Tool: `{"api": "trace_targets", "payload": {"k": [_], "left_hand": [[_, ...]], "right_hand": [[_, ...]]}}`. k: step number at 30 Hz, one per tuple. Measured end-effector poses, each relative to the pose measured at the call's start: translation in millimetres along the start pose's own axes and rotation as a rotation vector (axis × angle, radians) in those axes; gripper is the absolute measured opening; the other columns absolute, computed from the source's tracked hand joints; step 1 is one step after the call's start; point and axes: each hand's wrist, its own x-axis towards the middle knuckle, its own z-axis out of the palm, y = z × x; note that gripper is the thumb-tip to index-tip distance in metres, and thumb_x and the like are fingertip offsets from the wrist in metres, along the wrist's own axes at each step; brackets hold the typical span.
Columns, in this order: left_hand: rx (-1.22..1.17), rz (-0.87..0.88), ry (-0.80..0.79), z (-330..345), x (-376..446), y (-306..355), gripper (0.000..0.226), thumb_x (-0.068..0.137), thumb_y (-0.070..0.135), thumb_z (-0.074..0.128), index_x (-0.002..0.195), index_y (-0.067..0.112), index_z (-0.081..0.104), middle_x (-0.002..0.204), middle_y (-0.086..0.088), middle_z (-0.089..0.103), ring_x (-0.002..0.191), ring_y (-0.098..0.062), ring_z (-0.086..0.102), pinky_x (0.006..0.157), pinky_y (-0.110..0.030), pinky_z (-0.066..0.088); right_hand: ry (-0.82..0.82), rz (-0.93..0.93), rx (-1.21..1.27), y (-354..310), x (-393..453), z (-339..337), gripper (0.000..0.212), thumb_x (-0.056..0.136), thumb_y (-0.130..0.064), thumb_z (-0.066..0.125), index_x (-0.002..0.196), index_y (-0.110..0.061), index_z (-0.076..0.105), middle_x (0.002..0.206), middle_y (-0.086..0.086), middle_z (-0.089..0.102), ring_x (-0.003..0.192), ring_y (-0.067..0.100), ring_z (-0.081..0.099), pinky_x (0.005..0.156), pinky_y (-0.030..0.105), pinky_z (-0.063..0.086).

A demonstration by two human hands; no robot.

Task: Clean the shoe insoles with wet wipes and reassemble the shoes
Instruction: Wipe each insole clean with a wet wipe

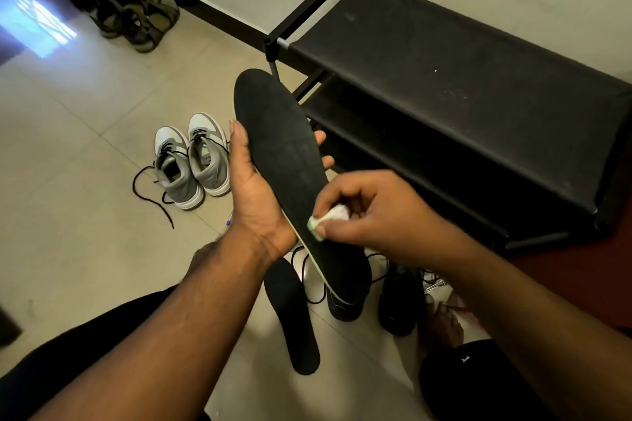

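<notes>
A long black insole is held up in front of me, toe end pointing away. My left hand holds it from underneath, thumb along its left edge and fingertips showing past its right edge. My right hand pinches a bunched white wet wipe and presses it on the insole near the heel half. A second black insole lies on the floor below. Two black shoes with loose laces stand on the floor under my hands, partly hidden by the held insole.
A black fabric shoe rack stands against the wall on the right. A pair of grey-and-white sneakers with untied laces sits on the tiled floor to the left. Olive sandals lie in the far corner. My knees and a foot show low down.
</notes>
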Motion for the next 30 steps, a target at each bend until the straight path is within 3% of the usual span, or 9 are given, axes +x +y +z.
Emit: {"api": "trace_targets", "payload": {"k": [4, 8, 11, 14, 17, 22, 24, 26, 30], "left_hand": [[0.007, -0.015, -0.005, -1, 1, -7, 0.087, 0.085, 0.080, 0.036, 0.130, 0.011, 0.063, 0.112, -0.014, 0.065, 0.084, -0.027, 0.062, 0.079, -0.037, 0.053], [0.029, -0.029, -0.036, -2, 2, -9, 0.085, 0.084, 0.079, 0.037, 0.126, 0.011, 0.065, 0.108, -0.012, 0.066, 0.084, -0.026, 0.061, 0.076, -0.038, 0.055], [0.014, -0.023, -0.037, -1, 2, -9, 0.081, 0.086, 0.079, 0.035, 0.116, 0.012, 0.069, 0.106, -0.012, 0.065, 0.084, -0.026, 0.061, 0.077, -0.040, 0.054], [0.009, -0.009, -0.021, -1, 3, -10, 0.081, 0.087, 0.078, 0.034, 0.117, 0.011, 0.069, 0.106, -0.014, 0.066, 0.084, -0.026, 0.064, 0.080, -0.039, 0.055], [0.012, -0.016, -0.012, -2, 4, -13, 0.088, 0.085, 0.080, 0.036, 0.127, 0.009, 0.064, 0.113, -0.016, 0.064, 0.086, -0.028, 0.063, 0.086, -0.041, 0.052], [-0.043, -0.052, 0.000, -4, 5, -13, 0.087, 0.084, 0.081, 0.035, 0.111, 0.008, 0.073, 0.121, -0.016, 0.063, 0.089, -0.027, 0.062, 0.093, -0.042, 0.051], [-0.036, -0.037, 0.007, -4, 4, -11, 0.090, 0.085, 0.080, 0.034, 0.123, 0.006, 0.068, 0.129, -0.017, 0.062, 0.091, -0.027, 0.064, 0.100, -0.045, 0.048], [-0.024, -0.022, 0.009, -3, 4, -10, 0.091, 0.086, 0.079, 0.033, 0.131, 0.006, 0.062, 0.132, -0.019, 0.061, 0.092, -0.027, 0.064, 0.100, -0.045, 0.048], [-0.056, -0.033, -0.007, -5, 5, -9, 0.084, 0.085, 0.081, 0.035, 0.106, 0.008, 0.073, 0.107, -0.014, 0.066, 0.087, -0.028, 0.061, 0.091, -0.043, 0.049]], "right_hand": [[0.080, -0.104, -0.272, 5, -1, 10, 0.008, 0.079, -0.010, 0.074, 0.082, -0.016, 0.070, 0.083, -0.007, 0.064, 0.082, 0.004, 0.060, 0.071, 0.016, 0.051], [0.215, 0.014, -0.327, 16, 5, -4, 0.004, 0.080, -0.009, 0.073, 0.081, -0.013, 0.070, 0.082, -0.008, 0.065, 0.079, 0.003, 0.061, 0.067, 0.014, 0.048], [0.247, -0.006, -0.245, 10, 4, -7, 0.008, 0.079, -0.007, 0.074, 0.082, -0.013, 0.070, 0.082, -0.006, 0.067, 0.078, 0.003, 0.063, 0.065, 0.011, 0.048], [0.148, -0.047, -0.127, -1, -3, -1, 0.012, 0.078, -0.008, 0.074, 0.081, -0.019, 0.069, 0.083, -0.006, 0.068, 0.078, 0.005, 0.064, 0.067, 0.015, 0.052], [0.087, -0.080, -0.250, 2, -4, 9, 0.008, 0.081, -0.012, 0.072, 0.085, -0.018, 0.069, 0.083, -0.008, 0.066, 0.080, 0.005, 0.062, 0.069, 0.018, 0.053], [0.233, 0.038, -0.451, 21, 4, -6, 0.005, 0.082, -0.014, 0.070, 0.084, -0.019, 0.069, 0.085, -0.010, 0.065, 0.084, 0.005, 0.060, 0.077, 0.030, 0.053], [0.298, 0.072, -0.554, 23, 6, -13, 0.007, 0.081, -0.014, 0.069, 0.085, -0.020, 0.070, 0.087, -0.012, 0.066, 0.089, 0.007, 0.057, 0.080, 0.031, 0.049], [0.340, 0.057, -0.471, 19, 6, -19, 0.009, 0.080, -0.012, 0.070, 0.084, -0.020, 0.070, 0.085, -0.012, 0.066, 0.085, 0.004, 0.059, 0.075, 0.025, 0.049], [0.227, -0.036, -0.159, 1, -2, -13, 0.012, 0.077, -0.009, 0.075, 0.081, -0.021, 0.071, 0.084, -0.012, 0.067, 0.088, -0.003, 0.062, 0.075, 0.014, 0.049]]}}
